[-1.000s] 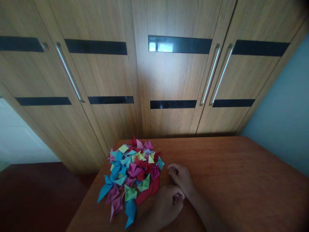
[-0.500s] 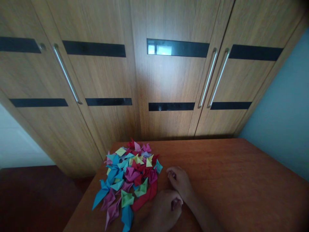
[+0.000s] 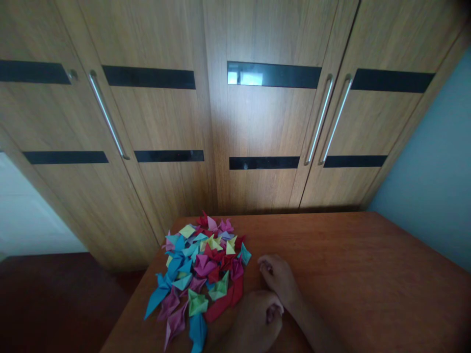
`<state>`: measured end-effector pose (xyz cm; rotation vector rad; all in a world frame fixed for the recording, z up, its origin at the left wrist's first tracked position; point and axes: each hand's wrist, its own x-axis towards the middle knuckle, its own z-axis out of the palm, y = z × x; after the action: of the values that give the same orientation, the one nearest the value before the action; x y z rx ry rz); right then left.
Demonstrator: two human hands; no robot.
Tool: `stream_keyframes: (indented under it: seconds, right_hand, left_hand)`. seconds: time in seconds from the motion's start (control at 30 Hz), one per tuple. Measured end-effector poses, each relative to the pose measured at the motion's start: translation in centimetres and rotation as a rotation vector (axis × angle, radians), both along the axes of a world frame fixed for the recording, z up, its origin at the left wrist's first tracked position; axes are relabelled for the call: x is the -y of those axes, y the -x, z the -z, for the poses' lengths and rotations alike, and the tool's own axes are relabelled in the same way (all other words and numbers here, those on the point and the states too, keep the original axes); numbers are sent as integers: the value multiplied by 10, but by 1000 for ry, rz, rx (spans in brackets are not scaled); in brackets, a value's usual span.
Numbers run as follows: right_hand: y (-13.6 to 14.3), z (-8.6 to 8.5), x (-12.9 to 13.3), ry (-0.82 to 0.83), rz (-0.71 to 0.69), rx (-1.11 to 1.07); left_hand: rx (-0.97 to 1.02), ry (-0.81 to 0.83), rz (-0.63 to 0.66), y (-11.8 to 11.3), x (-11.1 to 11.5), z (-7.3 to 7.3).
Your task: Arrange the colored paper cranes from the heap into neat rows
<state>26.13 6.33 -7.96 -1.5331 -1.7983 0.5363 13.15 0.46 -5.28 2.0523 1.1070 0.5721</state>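
Paper figures (image 3: pixel 203 265) lie left on the table (image 3: pixel 353 274), wardrobe (image 3: pixel 265 122) behind

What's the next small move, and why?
Probably ease the left hand clear of the right hand: they overlap in view, both curled with nothing visible in them, and the folded papers lie on the table just to their left.

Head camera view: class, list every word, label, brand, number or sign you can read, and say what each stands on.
There are none: no text can be read on the folded papers, the table or the cupboard doors. The dark strips across the doors show no lettering either.
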Motion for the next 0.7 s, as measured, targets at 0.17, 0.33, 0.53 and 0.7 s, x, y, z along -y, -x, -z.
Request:
stream_keyframes:
  seconds: [0.17, 0.33, 0.53, 0.7]
  right_hand:
    - [0, -2, 0, -1, -8, -2]
    - [1, -5, 2, -11, 20, 27]
    - [1, -5, 2, -12, 23, 17]
    - [0, -4, 1, -16, 7, 13]
  left_hand:
    - [-16, 30, -16, -1, 2, -6]
    - [-16, 8, 1, 1, 1, 1]
    - [-9, -4, 23, 2, 0, 3]
    - [-23, -1, 28, 1, 0, -1]
